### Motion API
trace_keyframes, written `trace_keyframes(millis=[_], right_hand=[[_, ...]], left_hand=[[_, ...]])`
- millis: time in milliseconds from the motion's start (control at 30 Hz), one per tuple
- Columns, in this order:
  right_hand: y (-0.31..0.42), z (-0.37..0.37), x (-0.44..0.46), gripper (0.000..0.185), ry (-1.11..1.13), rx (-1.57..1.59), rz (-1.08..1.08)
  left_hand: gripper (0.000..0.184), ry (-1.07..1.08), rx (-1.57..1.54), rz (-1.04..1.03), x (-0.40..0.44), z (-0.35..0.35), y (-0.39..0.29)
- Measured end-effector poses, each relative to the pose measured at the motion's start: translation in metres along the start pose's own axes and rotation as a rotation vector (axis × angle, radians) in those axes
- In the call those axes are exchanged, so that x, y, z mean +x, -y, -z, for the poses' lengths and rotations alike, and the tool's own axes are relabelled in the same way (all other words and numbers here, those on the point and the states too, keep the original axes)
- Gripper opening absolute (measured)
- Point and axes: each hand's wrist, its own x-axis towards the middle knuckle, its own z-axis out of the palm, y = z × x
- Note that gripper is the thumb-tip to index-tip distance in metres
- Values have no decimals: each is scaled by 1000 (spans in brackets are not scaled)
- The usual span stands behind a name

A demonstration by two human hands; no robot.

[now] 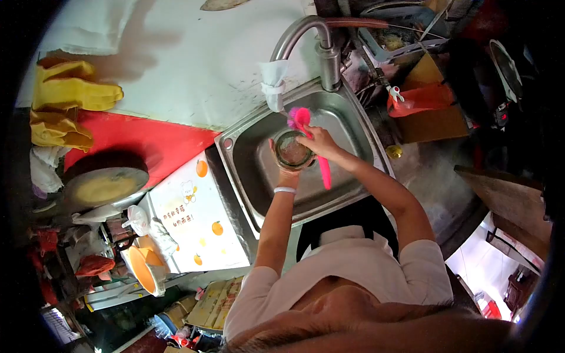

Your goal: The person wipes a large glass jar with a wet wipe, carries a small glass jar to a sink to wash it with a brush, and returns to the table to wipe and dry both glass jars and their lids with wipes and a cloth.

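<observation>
Far L: yellow gloves [76, 94] hang up, w/ a white cloth [47, 167] just below. Next, a round board [106, 187] in front of a red panel [141, 132], then an orange tub [144, 267] lower down & a white sheet [203, 232] w/ orange-fruit prints (cute bear on it too), right by the sink [253, 147].

Over the sink's basin: L hand [286, 173], white band on its wrist, is curled approx. halfway round the side of a glass jar [293, 150], gripping it w/ the mouth turned up toward the cam. R of that, a pink brush [324, 170], bristle head beyond the jar, handle pointing back toward the person; it's beside the jar, not in it. R hand [322, 143] is closed round the brush's middle, fingertips at the jar's rim (can't tell if touching).

Tap [329, 65] stands at the sink's back edge, white wrap [273, 82] on its spout. Far R: red bag [421, 101] against a cardboard box [432, 129].
</observation>
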Motion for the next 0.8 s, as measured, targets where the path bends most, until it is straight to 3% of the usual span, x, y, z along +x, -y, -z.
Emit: trace_keyframes(millis=[33,100,167,200,233,300,367,467,600,633,700,733,800], right_hand=[[2,1,-1,59,-10,-110,64],[15,12,-6,59,-4,-150,63],[8,21,-1,58,35,-53,26],[-11,17,5,45,-64,-95,137],[-14,21,3,45,-66,-91,141],[-22,29,-2,37,-243,-66,343],[-11,47,-10,33,-194,-127,418],[18,64,-15,20,262,-578,579],[7,58,20,17,278,-908,629],[5,58,20,17,272,-905,626],[2,54,18,18,486,-714,515],[7,58,18,18,486,-717,514],[24,68,14,19,663,-390,417]], left_hand=[[73,-95,48,-92,0,-2,2],[71,-13,68,-81,3,-1,1],[73,24,138,35,-3,-24,-2],[77,-40,91,44,-2,-21,-3],[77,-40,97,43,-2,-23,-5],[80,91,139,94,-2,-25,-6],[82,146,134,94,-2,-23,-10],[81,-53,123,64,4,-21,-16],[73,51,313,115,15,-34,-15],[73,51,318,120,20,-33,-21],[73,-144,426,109,22,-29,-32],[69,-1,440,51,29,-25,-35],[67,-11,405,82,26,-37,-29]])
